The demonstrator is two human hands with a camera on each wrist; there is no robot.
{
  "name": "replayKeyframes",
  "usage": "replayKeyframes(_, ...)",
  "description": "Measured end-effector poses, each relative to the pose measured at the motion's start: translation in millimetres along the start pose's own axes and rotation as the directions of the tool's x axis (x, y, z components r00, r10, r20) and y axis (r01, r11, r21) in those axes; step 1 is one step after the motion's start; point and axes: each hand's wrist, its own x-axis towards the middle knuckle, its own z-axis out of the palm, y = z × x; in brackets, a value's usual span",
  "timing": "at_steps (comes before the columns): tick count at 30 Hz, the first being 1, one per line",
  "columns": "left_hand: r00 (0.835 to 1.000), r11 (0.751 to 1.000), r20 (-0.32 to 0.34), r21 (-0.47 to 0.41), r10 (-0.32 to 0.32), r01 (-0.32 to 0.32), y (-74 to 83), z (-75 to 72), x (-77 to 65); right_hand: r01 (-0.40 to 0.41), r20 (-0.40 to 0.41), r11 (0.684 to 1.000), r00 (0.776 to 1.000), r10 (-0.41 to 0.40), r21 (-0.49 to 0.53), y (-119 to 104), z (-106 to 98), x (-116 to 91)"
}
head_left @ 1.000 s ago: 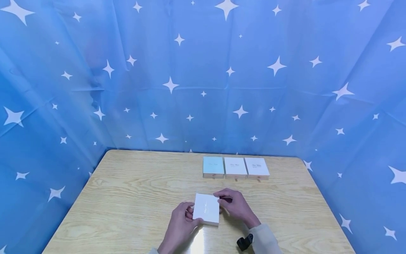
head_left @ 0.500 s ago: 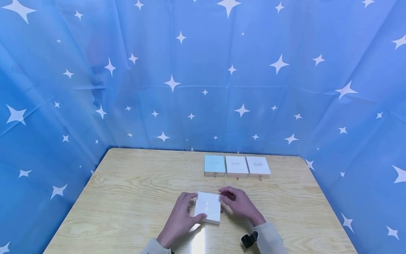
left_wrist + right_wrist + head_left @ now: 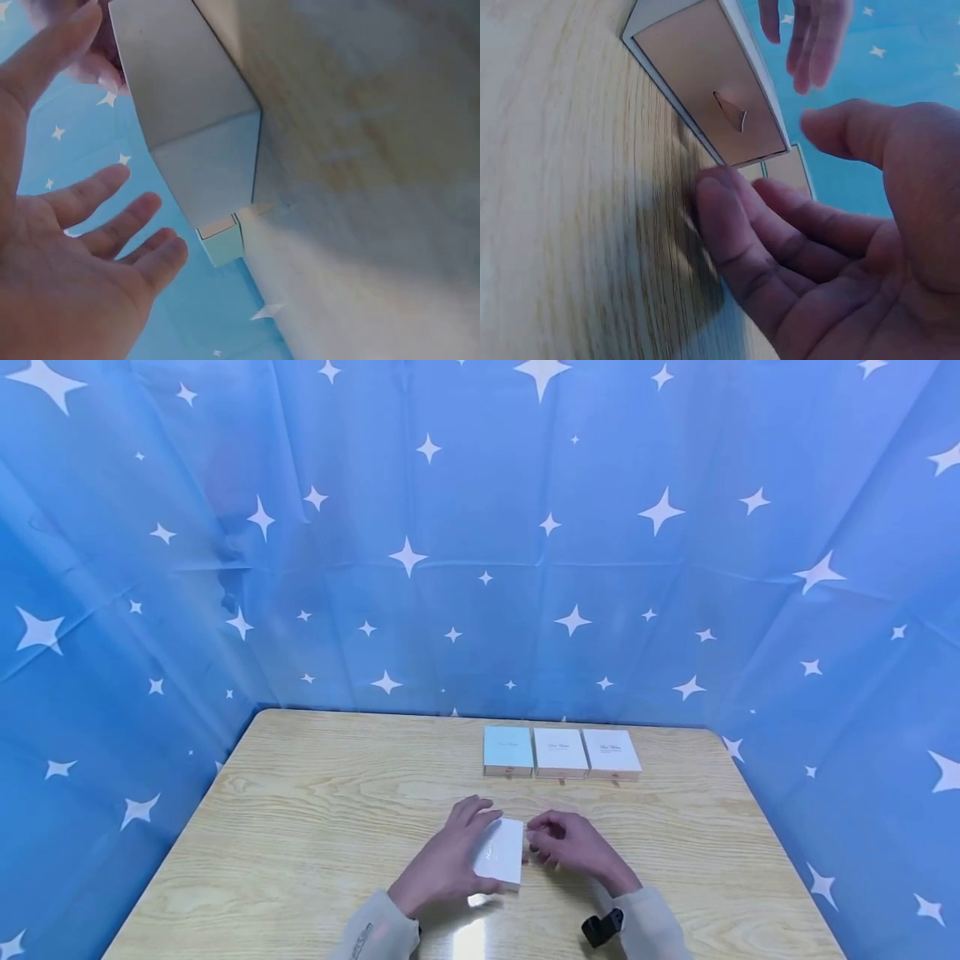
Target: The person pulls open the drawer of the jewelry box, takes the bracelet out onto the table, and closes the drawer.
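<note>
A small white box (image 3: 506,853) with silvery lettering lies flat on the table. Its pinkish drawer front (image 3: 694,64), with a small ribbon pull tab (image 3: 733,116), faces my right hand. My left hand (image 3: 450,858) arches beside the box and overlaps its left part in the head view; in the left wrist view its fingers (image 3: 97,191) spread apart with a gap to the box. Just off the box's right side, my right hand (image 3: 572,846) has loosely curled fingers and holds nothing; its thumb (image 3: 847,127) stands apart from them in the right wrist view.
At the back of the wooden table (image 3: 315,827), a light blue box (image 3: 507,746) and two white boxes (image 3: 560,748), (image 3: 611,750) stand side by side, drawer fronts facing me. A blue star-patterned curtain (image 3: 480,527) surrounds the table's back and sides.
My left hand has loosened from the box's left edge, spread its fingers and moved right over its side. My right hand has drawn slightly right, off the box.
</note>
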Motion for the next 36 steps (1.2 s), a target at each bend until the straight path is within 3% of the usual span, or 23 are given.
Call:
replayKeyframes(7, 0.997, 0.993, 0.051, 0.092, 0.062, -0.067, 5.4, -2.4, 10.1, 0.024, 0.086, 1.000, 0.996, -0.025, 0.014, 1.4, 1.3, -5.9)
replayKeyframes(12, 0.996, 0.993, 0.073, 0.101, 0.049, -0.056, 6.0, 0.0, 12.8, 0.018, 0.096, 0.999, 0.995, -0.023, 0.051, 0.6, 6.7, -7.2)
replayKeyframes(21, 0.997, 0.990, 0.071, 0.136, 0.026, -0.036, 5.7, 2.1, 17.7, 0.014, 0.030, 0.992, 0.999, -0.017, 0.123, 0.0, 17.9, -6.1)
replayKeyframes(28, 0.998, 0.993, 0.060, 0.115, 0.018, -0.025, 3.7, 3.0, 18.9, 0.009, -0.035, 0.994, 0.999, -0.005, 0.109, -2.1, 21.2, -3.9)
replayKeyframes(36, 0.998, 0.996, 0.065, 0.094, -0.017, 0.011, 2.3, 4.5, 20.0, 0.013, -0.046, 0.994, 0.999, -0.008, 0.109, -0.4, 23.0, -2.7)
